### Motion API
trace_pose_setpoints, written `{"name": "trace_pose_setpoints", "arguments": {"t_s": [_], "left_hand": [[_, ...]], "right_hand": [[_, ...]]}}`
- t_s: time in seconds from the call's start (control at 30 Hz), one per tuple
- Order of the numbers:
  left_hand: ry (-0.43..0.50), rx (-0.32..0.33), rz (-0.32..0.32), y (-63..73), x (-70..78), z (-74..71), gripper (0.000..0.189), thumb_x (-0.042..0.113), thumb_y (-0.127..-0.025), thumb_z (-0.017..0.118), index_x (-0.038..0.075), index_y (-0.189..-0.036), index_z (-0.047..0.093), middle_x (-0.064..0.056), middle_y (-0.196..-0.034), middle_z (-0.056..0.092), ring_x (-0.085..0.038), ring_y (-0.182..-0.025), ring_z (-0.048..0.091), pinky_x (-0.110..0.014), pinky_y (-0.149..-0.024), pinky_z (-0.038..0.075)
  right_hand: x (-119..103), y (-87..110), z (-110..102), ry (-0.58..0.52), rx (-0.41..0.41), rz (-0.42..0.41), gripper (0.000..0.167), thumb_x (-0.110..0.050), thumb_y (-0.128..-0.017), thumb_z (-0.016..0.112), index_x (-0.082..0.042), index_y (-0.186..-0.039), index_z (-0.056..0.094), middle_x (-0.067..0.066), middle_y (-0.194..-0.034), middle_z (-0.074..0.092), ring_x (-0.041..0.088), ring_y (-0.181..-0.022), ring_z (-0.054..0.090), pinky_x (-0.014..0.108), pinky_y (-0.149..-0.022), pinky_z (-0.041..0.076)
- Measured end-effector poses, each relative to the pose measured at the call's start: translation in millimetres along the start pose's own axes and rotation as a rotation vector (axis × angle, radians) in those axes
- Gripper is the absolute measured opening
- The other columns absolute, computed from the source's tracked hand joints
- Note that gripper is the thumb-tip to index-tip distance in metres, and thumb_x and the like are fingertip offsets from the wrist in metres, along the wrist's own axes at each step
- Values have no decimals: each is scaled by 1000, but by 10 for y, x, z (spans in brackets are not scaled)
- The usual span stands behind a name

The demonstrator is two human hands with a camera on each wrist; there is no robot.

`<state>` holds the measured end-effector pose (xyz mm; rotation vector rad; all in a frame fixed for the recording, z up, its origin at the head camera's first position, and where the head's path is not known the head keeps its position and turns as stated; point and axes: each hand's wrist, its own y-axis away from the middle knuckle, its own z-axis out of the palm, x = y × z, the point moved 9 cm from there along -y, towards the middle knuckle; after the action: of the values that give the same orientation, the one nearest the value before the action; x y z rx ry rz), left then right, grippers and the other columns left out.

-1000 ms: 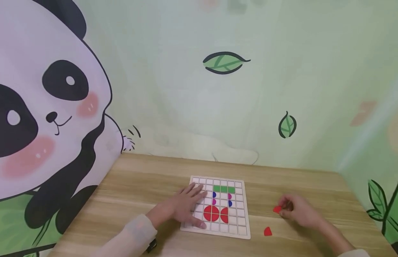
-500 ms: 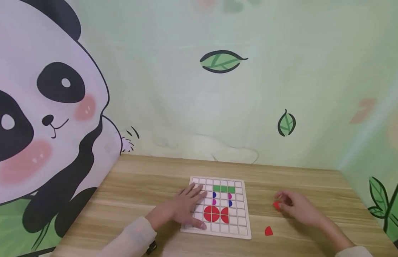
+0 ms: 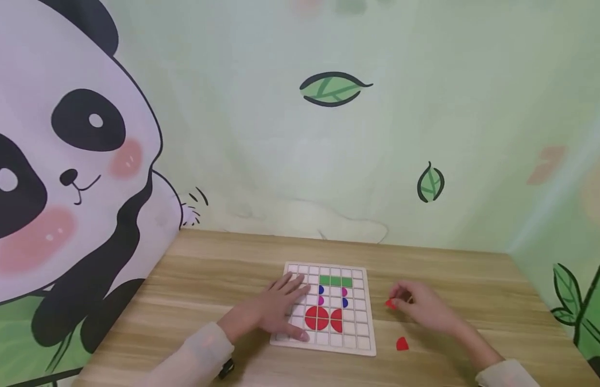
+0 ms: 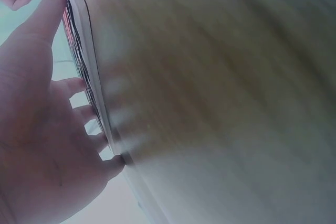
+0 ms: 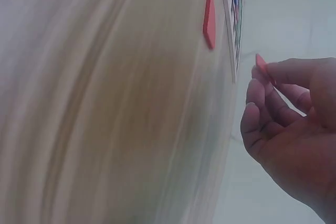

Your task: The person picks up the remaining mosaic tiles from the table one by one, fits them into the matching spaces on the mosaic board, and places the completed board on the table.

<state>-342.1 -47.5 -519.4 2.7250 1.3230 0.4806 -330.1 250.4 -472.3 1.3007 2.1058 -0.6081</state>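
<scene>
A white grid board (image 3: 360, 344) lies on the wooden table with coloured pieces in its cells. Green squares (image 3: 336, 281) form a row near its top, with small blue and pink half-circles below. Lower down, red quarter-circles make a full red circle (image 3: 316, 318) and, beside it, a red half-circle (image 3: 337, 321). My left hand (image 3: 280, 306) rests with spread fingers on the board's left side. My right hand (image 3: 421, 303) pinches a red quarter-circle piece (image 5: 263, 68) between thumb and fingers, just right of the board. Another red quarter-circle piece (image 3: 402, 343) lies on the table nearby.
The wooden table (image 3: 222, 258) meets a green wall cloth (image 3: 261, 161) at its back edge. A large panda (image 3: 101, 177) is printed on the cloth at the left. A small black object (image 3: 226, 368) shows beneath the left sleeve.
My right hand has moved left toward the board, carrying the red quarter-circle piece. The left hand keeps its place on the board, and the loose red piece stays on the table.
</scene>
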Motion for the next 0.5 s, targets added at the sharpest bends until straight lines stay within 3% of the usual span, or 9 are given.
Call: {"name": "trace_pose_setpoints", "arguments": {"t_s": [0.27, 0.5], "left_hand": [[4, -4, 7, -32, 15, 8, 118, 85, -81, 66, 24, -171, 22, -6, -179, 6, -38, -164, 0, -61, -130, 11], [8, 3, 4, -41, 3, 4, 118, 85, -81, 67, 23, -171, 22, -6, -179, 6, -37, -164, 0, -60, -130, 11]], "right_hand": [[-174, -157, 283, -33, -51, 35, 8, -8, -100, 73, -12, -97, 68, -3, -92, 67, 18, -87, 62, 27, -74, 55], [-319, -311, 480, -24, -42, 49, 12, -7, -99, 75, -15, -97, 66, -4, -93, 66, 19, -87, 60, 26, -72, 56]]}}
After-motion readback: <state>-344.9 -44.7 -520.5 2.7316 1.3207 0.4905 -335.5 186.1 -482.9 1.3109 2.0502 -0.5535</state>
